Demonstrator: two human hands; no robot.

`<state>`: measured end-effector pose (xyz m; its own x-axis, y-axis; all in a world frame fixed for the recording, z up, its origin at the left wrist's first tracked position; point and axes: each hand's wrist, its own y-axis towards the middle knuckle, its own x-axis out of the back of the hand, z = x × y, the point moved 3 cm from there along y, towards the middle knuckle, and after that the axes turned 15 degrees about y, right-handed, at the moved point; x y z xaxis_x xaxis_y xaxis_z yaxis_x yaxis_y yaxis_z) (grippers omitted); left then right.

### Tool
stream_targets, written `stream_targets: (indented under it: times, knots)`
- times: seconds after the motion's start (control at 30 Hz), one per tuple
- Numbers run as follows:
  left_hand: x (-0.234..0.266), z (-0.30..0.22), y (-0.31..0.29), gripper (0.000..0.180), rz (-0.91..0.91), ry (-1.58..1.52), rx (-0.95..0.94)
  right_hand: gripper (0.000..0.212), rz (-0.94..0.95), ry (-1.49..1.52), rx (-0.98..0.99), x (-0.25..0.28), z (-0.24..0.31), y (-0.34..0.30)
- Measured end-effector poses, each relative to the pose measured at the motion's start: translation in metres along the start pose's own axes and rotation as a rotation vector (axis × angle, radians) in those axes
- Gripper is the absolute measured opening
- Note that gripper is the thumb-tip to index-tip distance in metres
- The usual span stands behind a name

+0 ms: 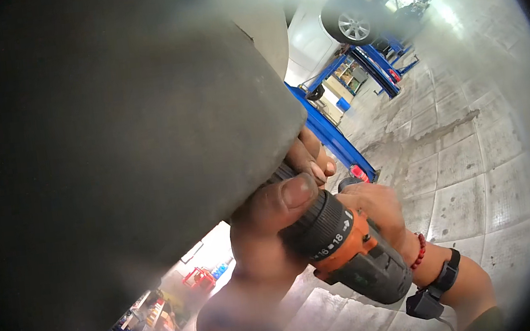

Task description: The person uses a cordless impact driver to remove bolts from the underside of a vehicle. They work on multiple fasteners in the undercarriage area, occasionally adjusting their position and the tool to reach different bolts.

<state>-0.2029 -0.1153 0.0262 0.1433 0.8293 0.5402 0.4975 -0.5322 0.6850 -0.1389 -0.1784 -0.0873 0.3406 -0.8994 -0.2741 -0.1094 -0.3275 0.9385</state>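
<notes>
An orange and black cordless drill (356, 249) points up and left at the edge of a large dark grey surface (144, 126), which hides the tool's tip. My left hand (267, 217) is closed round the drill's black front end, thumb on the near side and fingers beyond it. On the far side of the drill, my right hand (378, 208) grips it, with most of its fingers hidden behind the body. A red bead bracelet (420, 249) and a black strapped device (438, 289) circle my right wrist.
The grey surface takes up most of the left half. Beyond it, a white car (312, 34) sits raised on a blue lift (374, 70). A blue beam (336, 135) runs down to a red object (359, 172). Pale tiled floor (455, 191) spreads out to the right.
</notes>
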Motion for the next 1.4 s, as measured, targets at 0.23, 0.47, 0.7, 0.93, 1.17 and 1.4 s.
stream_targets:
  times: [0.23,0.47,0.7,0.93,1.17,1.4]
  knots:
    - [-0.007,-0.017,-0.016,0.027,-0.222,0.068,0.202,0.025,-0.061,-0.066,0.094,0.006,0.013,0.006]
    - [-0.038,-0.034,-0.019,0.016,-0.312,-0.004,0.375,0.028,-0.039,-0.067,0.069,0.015,0.009,0.000]
    - [-0.038,-0.007,0.001,0.018,0.183,-0.446,0.147,0.031,-0.021,-0.248,0.056,0.033,0.033,0.002]
    - [-0.022,0.027,0.012,0.028,0.371,-0.504,-0.156,0.032,0.065,-0.304,0.169,0.038,0.019,0.010]
    - [-0.002,0.008,-0.024,0.058,-0.005,-0.143,-0.057,0.026,0.008,-0.086,-0.004,0.014,0.014,0.000]
    - [0.016,-0.004,-0.029,0.049,-0.348,-0.426,0.014,0.029,0.034,-0.108,-0.112,0.017,0.017,-0.003]
